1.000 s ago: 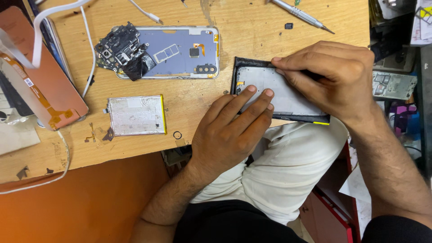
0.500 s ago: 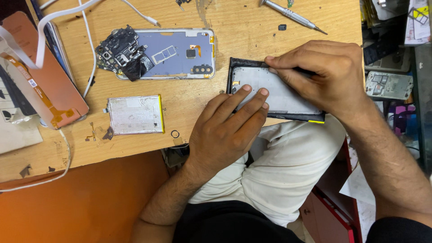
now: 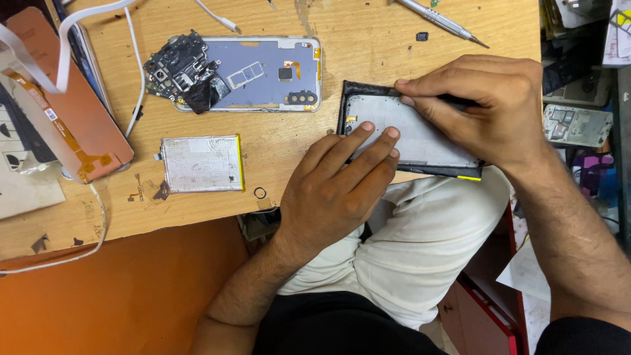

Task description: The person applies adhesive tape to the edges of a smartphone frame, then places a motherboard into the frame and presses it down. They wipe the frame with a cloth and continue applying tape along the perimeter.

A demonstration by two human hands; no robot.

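A black-edged phone screen panel (image 3: pixel 420 135), grey inner side up, lies at the near edge of the wooden table (image 3: pixel 368 39), partly over my lap. My left hand (image 3: pixel 338 187) rests flat on its left part, fingers pressing it down. My right hand (image 3: pixel 490 105) covers its upper right edge, fingers pinched on a thin dark tool that is mostly hidden. Further left lie an opened phone rear housing (image 3: pixel 263 72) with a loose black circuit board (image 3: pixel 181 69) on it, and a silver battery (image 3: pixel 200 164).
A screwdriver (image 3: pixel 440 20) lies at the table's far edge. An orange-brown display panel (image 3: pixel 72 112) with a flex cable, white cables (image 3: pixel 135 92) and a small black ring (image 3: pixel 260 193) sit at the left. A phone frame (image 3: pixel 577 125) rests on clutter to the right.
The view has shifted slightly. My left fingers have slid a little along the panel; my right hand stays on its upper edge.
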